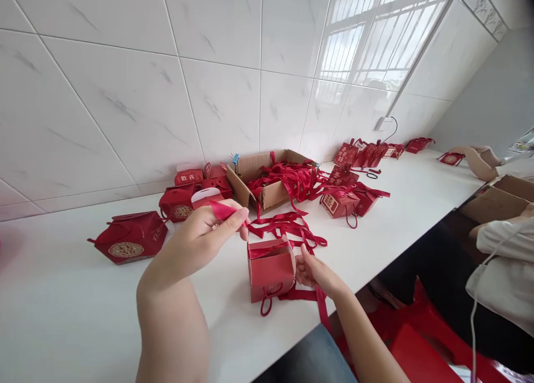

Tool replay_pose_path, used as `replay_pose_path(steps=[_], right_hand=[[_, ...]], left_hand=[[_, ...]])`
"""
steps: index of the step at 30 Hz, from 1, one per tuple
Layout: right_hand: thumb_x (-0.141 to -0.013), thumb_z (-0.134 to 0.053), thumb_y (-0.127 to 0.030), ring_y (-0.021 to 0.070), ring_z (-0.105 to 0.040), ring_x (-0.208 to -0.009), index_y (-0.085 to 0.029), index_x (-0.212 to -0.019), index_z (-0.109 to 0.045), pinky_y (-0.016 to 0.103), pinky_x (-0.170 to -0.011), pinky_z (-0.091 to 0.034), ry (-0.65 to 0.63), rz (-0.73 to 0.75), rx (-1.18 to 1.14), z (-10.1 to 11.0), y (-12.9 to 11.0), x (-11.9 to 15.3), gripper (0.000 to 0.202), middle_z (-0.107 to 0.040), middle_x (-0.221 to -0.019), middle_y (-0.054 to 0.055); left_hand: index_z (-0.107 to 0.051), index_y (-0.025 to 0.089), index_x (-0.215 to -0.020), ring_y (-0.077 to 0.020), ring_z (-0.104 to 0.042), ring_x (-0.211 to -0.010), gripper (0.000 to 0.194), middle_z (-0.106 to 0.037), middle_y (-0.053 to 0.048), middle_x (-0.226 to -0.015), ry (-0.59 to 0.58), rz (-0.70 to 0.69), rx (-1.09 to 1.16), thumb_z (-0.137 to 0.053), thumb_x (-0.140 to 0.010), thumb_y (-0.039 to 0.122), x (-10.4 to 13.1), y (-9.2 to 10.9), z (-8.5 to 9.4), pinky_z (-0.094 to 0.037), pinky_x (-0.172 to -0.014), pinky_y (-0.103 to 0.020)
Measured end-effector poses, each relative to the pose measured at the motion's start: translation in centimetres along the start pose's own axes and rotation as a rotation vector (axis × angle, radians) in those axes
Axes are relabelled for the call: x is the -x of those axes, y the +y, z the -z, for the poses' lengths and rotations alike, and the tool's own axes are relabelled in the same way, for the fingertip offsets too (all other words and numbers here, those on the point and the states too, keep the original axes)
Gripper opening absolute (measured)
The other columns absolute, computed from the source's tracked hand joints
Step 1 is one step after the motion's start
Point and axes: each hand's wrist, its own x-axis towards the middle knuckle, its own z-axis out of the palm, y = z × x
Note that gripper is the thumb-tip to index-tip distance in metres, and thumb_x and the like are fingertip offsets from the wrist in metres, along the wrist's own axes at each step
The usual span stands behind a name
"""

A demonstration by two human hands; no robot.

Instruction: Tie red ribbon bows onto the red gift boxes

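Note:
My left hand [225,224] pinches a red satin ribbon [223,210] between thumb and fingers, above and to the left of a small red gift box [272,274]. The box stands on the table with ribbon across its top and a cord loop hanging at its front. Against the box's right side is my right hand [312,270], its fingers curled in; what they hold, if anything, is hidden. A red ribbon tail [322,308] runs below that hand and over the table edge. Loose ribbons [287,227] lie just behind the box.
Behind stands an open cardboard box [273,197] heaped with ribbons. Red gift boxes sit left [133,238] and right [340,204] on the white table [83,316]. Scissors [371,175] lie farther back. At right, another person's arm [479,160] reaches toward a red box [451,158].

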Motion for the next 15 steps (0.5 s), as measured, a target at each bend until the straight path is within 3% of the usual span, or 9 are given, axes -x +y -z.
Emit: replay_pose_path(steps=[3, 9, 15], right_hand=[[-0.082, -0.043, -0.068, 0.0044, -0.020, -0.041, -0.018, -0.072, -0.053, 0.020, -0.041, -0.006, -0.053, -0.028, -0.209, -0.9, -0.2, -1.1, 0.052, -0.044, -0.052, -0.005], [-0.079, -0.060, -0.053, 0.0036, -0.013, -0.039, -0.021, -0.073, -0.047, 0.018, -0.038, -0.006, -0.128, -0.087, -0.629, -0.9, -0.9, -2.2, 0.035, -0.033, -0.049, -0.010], [-0.077, -0.064, -0.045, 0.0048, -0.012, -0.041, -0.020, -0.079, -0.055, 0.018, -0.037, -0.011, -0.109, 0.049, -0.636, -0.2, -3.2, -2.2, 0.027, -0.025, -0.051, -0.010]], left_hand=[[-0.068, 0.022, -0.076, -0.0172, -0.060, -0.078, 0.038, -0.067, -0.003, -0.078, -0.085, 0.058, -0.044, -0.045, -0.089, 0.050, 0.3, -0.1, 0.2, -0.046, -0.070, -0.026], [-0.070, 0.019, -0.076, -0.0172, -0.063, -0.072, 0.041, -0.071, -0.006, -0.085, 0.023, 0.049, 0.111, -0.048, -0.087, 0.051, 0.4, -0.1, 0.1, -0.050, -0.067, -0.028], [-0.073, 0.020, -0.079, -0.0179, -0.067, -0.076, 0.035, -0.073, -0.004, -0.080, 0.043, 0.021, 0.150, -0.050, -0.089, 0.045, 1.1, 0.4, 0.4, -0.055, -0.070, -0.029]])
